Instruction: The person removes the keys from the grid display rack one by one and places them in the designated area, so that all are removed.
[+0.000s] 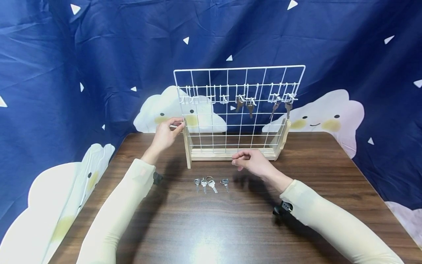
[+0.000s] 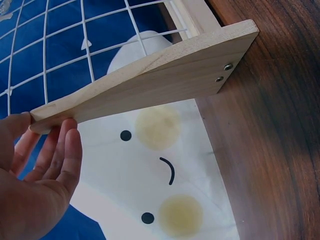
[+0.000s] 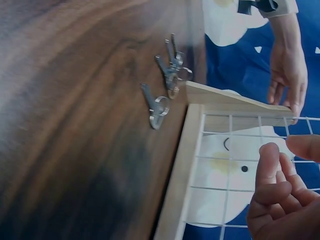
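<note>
A white wire grid (image 1: 217, 124) stands on a wooden base (image 1: 211, 157) with wooden side supports. My left hand (image 1: 168, 132) pinches the upper end of the left side support (image 2: 135, 82) between thumb and fingers. In front of the grid's lower part, my right hand (image 1: 252, 161) hovers with fingers loosely bent; thumb and index fingertip are apart with nothing between them in the right wrist view. Several silver keys (image 1: 211, 184) with rings lie on the table before the base. Other keys (image 1: 250, 108) hang from white hooks (image 1: 224, 99) on the grid's middle and right.
The brown wooden table (image 1: 204, 227) extends around the rack. Behind it hangs a dark blue cloth (image 1: 132, 55) with white triangles and smiling clouds. Hooks on the grid's left part carry no keys.
</note>
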A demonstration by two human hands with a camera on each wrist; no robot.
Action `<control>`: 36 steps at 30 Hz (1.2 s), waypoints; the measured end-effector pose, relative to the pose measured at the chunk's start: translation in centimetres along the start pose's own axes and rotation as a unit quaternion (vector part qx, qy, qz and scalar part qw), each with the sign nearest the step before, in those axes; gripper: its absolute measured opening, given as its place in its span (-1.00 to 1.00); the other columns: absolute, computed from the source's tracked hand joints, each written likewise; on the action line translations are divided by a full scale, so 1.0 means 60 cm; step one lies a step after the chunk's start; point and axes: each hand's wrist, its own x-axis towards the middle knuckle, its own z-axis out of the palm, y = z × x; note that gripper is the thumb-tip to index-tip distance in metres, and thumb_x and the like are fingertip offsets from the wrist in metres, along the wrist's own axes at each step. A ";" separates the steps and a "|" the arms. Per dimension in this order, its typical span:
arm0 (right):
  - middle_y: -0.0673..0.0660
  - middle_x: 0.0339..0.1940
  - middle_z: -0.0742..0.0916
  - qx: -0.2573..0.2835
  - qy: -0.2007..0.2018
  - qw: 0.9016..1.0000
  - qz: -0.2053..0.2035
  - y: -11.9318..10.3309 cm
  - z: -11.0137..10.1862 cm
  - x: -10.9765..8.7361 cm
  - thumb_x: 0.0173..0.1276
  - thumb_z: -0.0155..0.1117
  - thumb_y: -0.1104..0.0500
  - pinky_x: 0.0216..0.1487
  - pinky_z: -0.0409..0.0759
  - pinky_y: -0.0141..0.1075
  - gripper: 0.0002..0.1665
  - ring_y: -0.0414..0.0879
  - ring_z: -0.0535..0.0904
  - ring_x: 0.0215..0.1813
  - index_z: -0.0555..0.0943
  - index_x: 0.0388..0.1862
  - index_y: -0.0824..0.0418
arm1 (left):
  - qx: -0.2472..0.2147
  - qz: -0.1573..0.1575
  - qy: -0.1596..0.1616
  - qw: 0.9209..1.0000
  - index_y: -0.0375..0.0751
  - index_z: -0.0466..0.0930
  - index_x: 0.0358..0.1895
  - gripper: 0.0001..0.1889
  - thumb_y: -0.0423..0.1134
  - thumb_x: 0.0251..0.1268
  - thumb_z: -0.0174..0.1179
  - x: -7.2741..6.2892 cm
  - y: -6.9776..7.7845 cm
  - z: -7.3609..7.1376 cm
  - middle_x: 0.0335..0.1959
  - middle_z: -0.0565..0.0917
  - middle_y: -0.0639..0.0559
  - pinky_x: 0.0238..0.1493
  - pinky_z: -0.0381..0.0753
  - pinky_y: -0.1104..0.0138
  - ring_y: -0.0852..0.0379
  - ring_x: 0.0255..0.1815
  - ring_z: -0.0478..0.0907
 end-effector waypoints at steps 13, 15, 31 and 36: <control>0.03 -0.36 0.80 0.002 0.050 0.998 -0.036 -0.043 -0.023 0.008 0.33 0.39 0.18 -0.29 0.71 -0.33 -0.70 -0.09 0.72 -0.39 0.67 -0.03 0.32 | 0.006 -0.001 -0.003 1.000 -0.24 0.63 0.15 -0.67 -0.17 0.42 0.24 -0.001 0.005 -0.002 -0.04 0.76 -0.25 -0.03 0.77 0.08 -0.17 -0.06 0.76; 0.00 -0.35 0.80 -0.008 0.057 0.998 -0.041 -0.049 -0.026 0.009 0.33 0.40 0.17 -0.33 0.68 -0.34 -0.72 -0.05 0.74 -0.37 0.68 -0.04 0.27 | 0.007 0.000 -0.003 1.000 -0.23 0.63 0.15 -0.67 -0.17 0.41 0.24 -0.001 0.005 -0.002 -0.04 0.76 -0.25 -0.02 0.76 0.08 -0.17 -0.06 0.76; -0.16 -0.42 0.75 -0.008 0.091 0.995 -0.043 -0.095 -0.047 0.017 0.35 0.39 0.03 -0.52 0.45 -0.47 -0.70 -0.14 0.74 -0.36 0.66 -0.02 0.13 | -0.004 0.003 -0.005 1.000 -0.24 0.63 0.15 -0.67 -0.19 0.41 0.25 0.000 0.003 -0.002 -0.05 0.75 -0.26 -0.05 0.77 0.09 -0.18 -0.08 0.76; -0.19 -0.41 0.75 0.010 0.101 0.993 -0.057 -0.105 -0.052 0.020 0.35 0.39 0.02 -0.48 0.51 -0.45 -0.69 -0.20 0.71 -0.39 0.65 -0.02 0.15 | -0.005 0.005 -0.002 1.000 -0.24 0.64 0.14 -0.67 -0.19 0.41 0.25 0.000 -0.001 -0.001 -0.05 0.76 -0.26 -0.04 0.77 0.10 -0.17 -0.09 0.76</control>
